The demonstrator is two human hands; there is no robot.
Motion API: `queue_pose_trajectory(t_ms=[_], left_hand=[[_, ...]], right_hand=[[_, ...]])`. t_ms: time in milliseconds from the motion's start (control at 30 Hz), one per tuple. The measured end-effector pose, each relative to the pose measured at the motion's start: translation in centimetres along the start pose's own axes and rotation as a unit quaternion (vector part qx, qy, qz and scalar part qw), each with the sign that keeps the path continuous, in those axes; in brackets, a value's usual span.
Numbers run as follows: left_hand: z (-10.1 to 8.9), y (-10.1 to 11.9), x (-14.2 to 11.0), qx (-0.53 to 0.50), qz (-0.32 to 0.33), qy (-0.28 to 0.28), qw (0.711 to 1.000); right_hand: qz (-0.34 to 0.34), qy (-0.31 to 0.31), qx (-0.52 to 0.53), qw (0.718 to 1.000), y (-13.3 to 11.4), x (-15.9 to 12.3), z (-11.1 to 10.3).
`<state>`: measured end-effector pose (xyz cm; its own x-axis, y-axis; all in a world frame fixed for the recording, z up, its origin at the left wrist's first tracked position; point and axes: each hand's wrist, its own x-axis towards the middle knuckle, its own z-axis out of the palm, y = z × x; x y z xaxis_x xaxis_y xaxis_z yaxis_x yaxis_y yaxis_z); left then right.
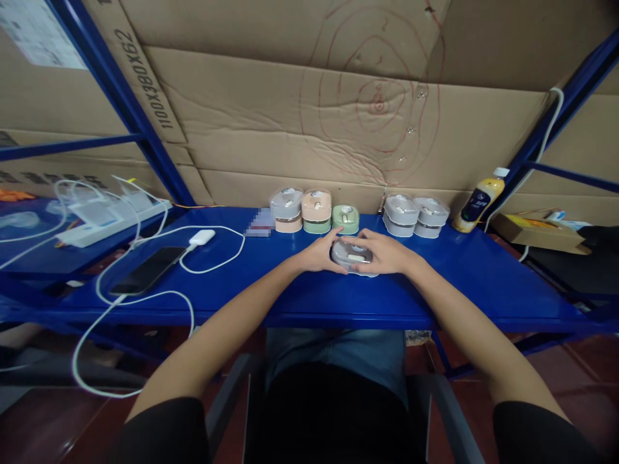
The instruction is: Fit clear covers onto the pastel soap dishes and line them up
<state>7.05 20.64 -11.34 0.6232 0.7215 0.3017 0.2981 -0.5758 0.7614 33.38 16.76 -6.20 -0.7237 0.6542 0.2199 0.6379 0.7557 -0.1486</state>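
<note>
A small grey lidded box (355,257) with a pale tab on its top sits at the middle of the blue table. My left hand (319,253) curves round its left side, thumb low and fingers at the far edge. From the right, my right hand (391,253) grips the same box, its fingers reaching over the lid. Just behind my hands stands a green lidded box (345,218). Left of that are two stacks, topped by a grey box (285,203) and a peach box (316,204). Two grey stacks (401,216) stand farther right.
A yellow drink bottle (481,200) leans at the back right beside an open carton (539,233). On the left lie a black phone (149,270), a white charging case (202,238), loose white cables and a power strip (113,222). Cardboard (271,116) walls the back.
</note>
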Motion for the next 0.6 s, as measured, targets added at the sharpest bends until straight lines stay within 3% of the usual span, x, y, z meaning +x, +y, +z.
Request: queue_pose_trajectory(t_ms=[267, 500, 600], left_hand=[[0.3, 0.3, 0.1, -0.005, -0.001, -0.004, 1.0], [-1.4, -0.6, 0.1, 0.092, 0.008, 0.019, 0.996], [-1.5, -1.0, 0.1, 0.112, -0.001, 0.058, 0.992]], right_hand=[[0.023, -0.009, -0.036, 0.999, -0.3, 0.1, 0.1], [0.038, -0.005, 0.038, 0.999, 1.0, -0.5, -0.1], [0.097, -0.028, -0.002, 0.995, 1.5, -1.1, -1.1]])
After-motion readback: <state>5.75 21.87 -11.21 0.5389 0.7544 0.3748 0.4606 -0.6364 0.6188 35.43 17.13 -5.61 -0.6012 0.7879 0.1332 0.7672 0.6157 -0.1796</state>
